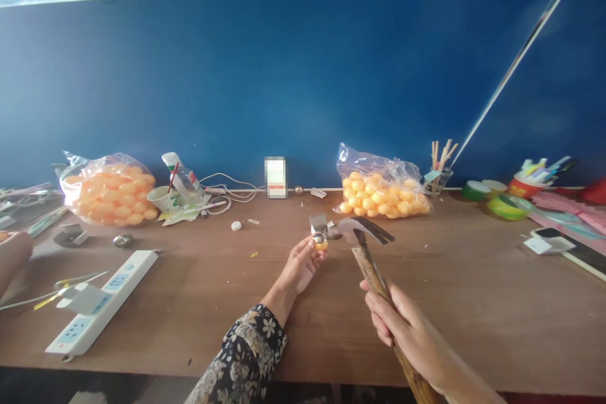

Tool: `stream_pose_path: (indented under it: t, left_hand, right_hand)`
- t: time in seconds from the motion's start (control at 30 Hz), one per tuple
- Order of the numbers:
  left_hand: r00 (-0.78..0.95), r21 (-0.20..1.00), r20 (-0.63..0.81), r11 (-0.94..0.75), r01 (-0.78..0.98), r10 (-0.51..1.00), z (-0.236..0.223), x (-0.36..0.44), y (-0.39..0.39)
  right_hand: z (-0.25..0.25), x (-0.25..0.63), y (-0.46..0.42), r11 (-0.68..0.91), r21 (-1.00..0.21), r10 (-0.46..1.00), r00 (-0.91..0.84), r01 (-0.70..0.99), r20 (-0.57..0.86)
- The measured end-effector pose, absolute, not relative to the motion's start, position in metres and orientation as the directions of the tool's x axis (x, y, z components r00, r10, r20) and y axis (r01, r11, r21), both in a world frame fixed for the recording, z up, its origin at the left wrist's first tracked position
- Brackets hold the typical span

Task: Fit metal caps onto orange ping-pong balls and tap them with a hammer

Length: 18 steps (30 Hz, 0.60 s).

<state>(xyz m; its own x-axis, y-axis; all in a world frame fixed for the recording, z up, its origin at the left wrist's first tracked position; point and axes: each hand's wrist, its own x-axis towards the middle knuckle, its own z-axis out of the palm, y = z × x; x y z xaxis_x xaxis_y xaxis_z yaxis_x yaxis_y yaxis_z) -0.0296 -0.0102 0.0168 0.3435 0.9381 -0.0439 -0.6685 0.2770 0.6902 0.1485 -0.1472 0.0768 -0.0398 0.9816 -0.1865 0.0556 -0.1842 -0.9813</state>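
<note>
My left hand (303, 262) is closed, its fingertips pinching a small orange ball (320, 245) with a shiny silver piece (320, 237) against its top. A pale, flat square piece (318, 223) shows just behind the fingers; whether it is attached, I cannot tell. My right hand (395, 315) is wrapped round the wooden handle of a claw hammer (367, 259). The hammer's striking face points left, close beside the silver piece; whether they touch is unclear. Its claw points right.
Bags of orange balls (111, 192) (379, 192) stand behind. On the left lie a power strip (106, 303) and a silver lump (123, 240); another person's hand (14, 259) is at the edge. On the right are tape rolls (509, 207), a pen cup (525, 186) and a phone (587, 259).
</note>
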Motion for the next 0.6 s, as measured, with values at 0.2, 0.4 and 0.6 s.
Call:
stream_pose_path:
  t: [0.2, 0.4, 0.6]
  left_hand:
    - [0.336, 0.676, -0.072, 0.293, -0.676, 0.939, 0.016, -0.029, -0.009]
    - [0.3, 0.661, -0.097, 0.287, -0.694, 0.949, 0.017, -0.029, -0.008]
    - [0.335, 0.654, -0.083, 0.305, -0.693, 0.939, 0.015, -0.03, -0.007]
  right_hand:
    - [0.071, 0.145, -0.151, -0.234, -0.972, 0.972, 0.001, 0.024, -0.234]
    - [0.066, 0.141, -0.148, -0.254, -0.967, 0.967, 0.001, -0.023, -0.254]
    - [0.068, 0.139, -0.151, -0.24, -0.968, 0.971, -0.001, -0.073, -0.24]
